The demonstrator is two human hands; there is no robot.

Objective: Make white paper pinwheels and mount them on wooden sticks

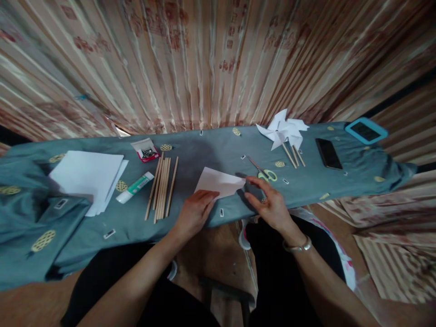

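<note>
1. Head view: a white paper piece [220,180], narrowing toward its right end, lies on the patterned grey-green cloth [218,145] between the two hands; every place below is told from this piece.
2. The left hand [197,211] is at its near left edge, fingertips resting on it; whether the thumb pinches from below cannot be told.
3. The right hand [270,206] is at its right end, thumb and forefinger spread apart, the forefinger at the corner; actual contact is unclear. A bracelet [299,247] circles that wrist.
4. Just beyond its right end, scissors [261,173] with pale green handles lie flat.
5. Farther to its right and beyond are white pinwheels [281,129] on sticks, then a dark phone [329,153], then a blue-framed device [366,131].
6. To its left lie loose wooden sticks [163,188], roughly side by side; past them, a green-and-white glue stick [135,187].
7. Left of it and beyond stands an opened red box [147,154] of small metal pieces.
8. Farthest left of it is a stack of white sheets [89,175].
</note>
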